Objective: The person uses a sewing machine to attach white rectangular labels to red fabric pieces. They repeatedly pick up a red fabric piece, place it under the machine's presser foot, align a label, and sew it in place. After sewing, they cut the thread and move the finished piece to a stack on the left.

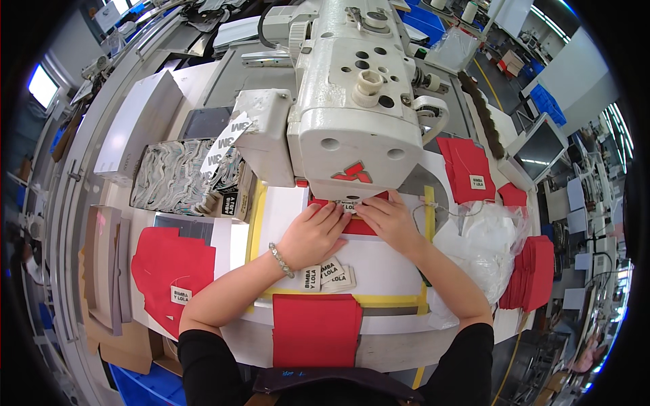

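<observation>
Under the head of a white industrial sewing machine (359, 135) lies a red fabric piece (361, 227) with a small white printed label (351, 207) on it. My left hand (313, 235) rests flat from the left, its fingertips at the label's edge; a beaded bracelet circles the wrist. From the right, my right hand (393, 223) lies on the cloth with fingers stretched toward the label. The needle area is partly hidden by the machine head and fingers. Several loose white labels (311, 277) overlap on the table below my left hand.
A stack of red fabric pieces (317, 331) lies at the front edge. Labelled red pieces (159, 260) sit left, others (467, 166) right. A box of bundled labels (179, 172) stands left, a clear plastic bag (474, 247) and red stack (535, 271) right. Yellow tape (386, 300) borders the work area.
</observation>
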The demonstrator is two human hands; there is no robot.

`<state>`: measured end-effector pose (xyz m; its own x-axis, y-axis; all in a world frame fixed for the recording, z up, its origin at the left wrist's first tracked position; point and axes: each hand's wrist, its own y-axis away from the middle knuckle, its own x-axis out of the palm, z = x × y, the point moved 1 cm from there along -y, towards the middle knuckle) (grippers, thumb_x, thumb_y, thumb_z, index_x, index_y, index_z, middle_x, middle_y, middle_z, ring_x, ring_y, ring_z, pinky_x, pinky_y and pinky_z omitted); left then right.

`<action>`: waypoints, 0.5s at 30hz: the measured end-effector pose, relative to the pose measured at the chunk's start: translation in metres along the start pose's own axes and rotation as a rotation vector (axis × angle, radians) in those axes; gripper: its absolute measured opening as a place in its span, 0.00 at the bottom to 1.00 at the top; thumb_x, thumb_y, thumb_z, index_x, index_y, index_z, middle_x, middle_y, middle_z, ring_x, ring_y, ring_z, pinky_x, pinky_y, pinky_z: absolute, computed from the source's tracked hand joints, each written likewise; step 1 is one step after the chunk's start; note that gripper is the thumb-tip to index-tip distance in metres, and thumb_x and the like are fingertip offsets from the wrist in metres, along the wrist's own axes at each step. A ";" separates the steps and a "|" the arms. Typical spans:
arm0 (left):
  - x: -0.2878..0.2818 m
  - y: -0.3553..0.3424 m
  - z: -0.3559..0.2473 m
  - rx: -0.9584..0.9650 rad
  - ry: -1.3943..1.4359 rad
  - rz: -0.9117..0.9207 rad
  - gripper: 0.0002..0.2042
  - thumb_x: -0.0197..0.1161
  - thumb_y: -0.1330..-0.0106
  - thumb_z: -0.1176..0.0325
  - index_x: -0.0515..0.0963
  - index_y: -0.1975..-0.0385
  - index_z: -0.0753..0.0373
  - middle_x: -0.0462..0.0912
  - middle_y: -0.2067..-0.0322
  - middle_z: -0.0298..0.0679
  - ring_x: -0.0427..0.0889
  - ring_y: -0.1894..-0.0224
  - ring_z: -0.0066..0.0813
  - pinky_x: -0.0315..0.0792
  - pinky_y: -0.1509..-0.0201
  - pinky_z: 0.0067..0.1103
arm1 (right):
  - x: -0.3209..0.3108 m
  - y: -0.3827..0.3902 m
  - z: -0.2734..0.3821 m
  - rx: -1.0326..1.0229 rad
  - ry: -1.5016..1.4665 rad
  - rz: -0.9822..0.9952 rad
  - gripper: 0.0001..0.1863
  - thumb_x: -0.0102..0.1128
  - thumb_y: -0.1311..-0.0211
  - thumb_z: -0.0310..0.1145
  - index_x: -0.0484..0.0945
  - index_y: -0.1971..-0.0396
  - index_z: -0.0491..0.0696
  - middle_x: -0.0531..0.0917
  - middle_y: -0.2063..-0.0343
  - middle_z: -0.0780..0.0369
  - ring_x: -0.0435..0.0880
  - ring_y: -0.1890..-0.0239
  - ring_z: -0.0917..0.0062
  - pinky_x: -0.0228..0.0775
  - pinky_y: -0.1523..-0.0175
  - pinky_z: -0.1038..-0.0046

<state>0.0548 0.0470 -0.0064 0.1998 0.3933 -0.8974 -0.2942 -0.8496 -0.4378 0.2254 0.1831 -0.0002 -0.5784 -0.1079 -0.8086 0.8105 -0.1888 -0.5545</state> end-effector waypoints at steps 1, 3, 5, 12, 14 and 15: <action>0.000 0.000 0.000 0.000 -0.002 0.001 0.24 0.63 0.40 0.57 0.76 0.47 0.65 0.80 0.50 0.44 0.77 0.46 0.35 0.68 0.45 0.29 | 0.000 0.000 -0.001 -0.012 0.022 0.002 0.10 0.68 0.49 0.29 0.83 0.65 0.47 0.83 0.61 0.63 0.82 0.58 0.72 0.63 0.35 0.59; 0.000 0.000 0.000 0.000 -0.004 0.001 0.24 0.63 0.40 0.57 0.76 0.47 0.65 0.80 0.50 0.44 0.77 0.46 0.36 0.68 0.44 0.29 | 0.000 0.002 -0.003 -0.024 0.046 0.003 0.10 0.68 0.48 0.30 0.83 0.65 0.47 0.83 0.60 0.63 0.84 0.61 0.76 0.59 0.30 0.56; 0.001 0.000 0.000 0.001 -0.001 -0.001 0.24 0.63 0.40 0.58 0.76 0.47 0.65 0.80 0.50 0.44 0.77 0.46 0.36 0.68 0.44 0.29 | 0.002 0.004 -0.004 -0.023 0.052 -0.002 0.10 0.69 0.49 0.30 0.83 0.65 0.47 0.83 0.61 0.63 0.85 0.62 0.76 0.59 0.30 0.56; 0.000 0.000 0.000 0.008 -0.005 -0.008 0.24 0.63 0.41 0.57 0.76 0.47 0.66 0.80 0.50 0.44 0.77 0.46 0.36 0.68 0.44 0.29 | 0.000 0.003 -0.004 -0.021 0.025 -0.006 0.10 0.69 0.49 0.31 0.83 0.65 0.47 0.83 0.60 0.64 0.85 0.63 0.78 0.59 0.30 0.56; 0.001 0.000 0.000 0.016 -0.006 -0.011 0.25 0.63 0.41 0.57 0.76 0.48 0.67 0.80 0.51 0.46 0.76 0.46 0.37 0.67 0.42 0.29 | 0.001 0.003 -0.005 -0.015 0.010 -0.018 0.10 0.69 0.49 0.30 0.82 0.66 0.47 0.83 0.60 0.64 0.85 0.63 0.78 0.58 0.29 0.56; 0.001 0.000 0.000 0.017 -0.004 -0.013 0.25 0.63 0.41 0.57 0.76 0.48 0.67 0.80 0.51 0.46 0.76 0.46 0.37 0.67 0.42 0.29 | 0.001 0.004 -0.005 -0.013 0.012 -0.016 0.09 0.69 0.49 0.30 0.82 0.66 0.47 0.83 0.60 0.65 0.85 0.63 0.78 0.57 0.29 0.56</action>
<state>0.0545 0.0472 -0.0074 0.1999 0.4062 -0.8916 -0.3074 -0.8380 -0.4507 0.2282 0.1876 -0.0041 -0.5905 -0.0936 -0.8016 0.8022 -0.1772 -0.5702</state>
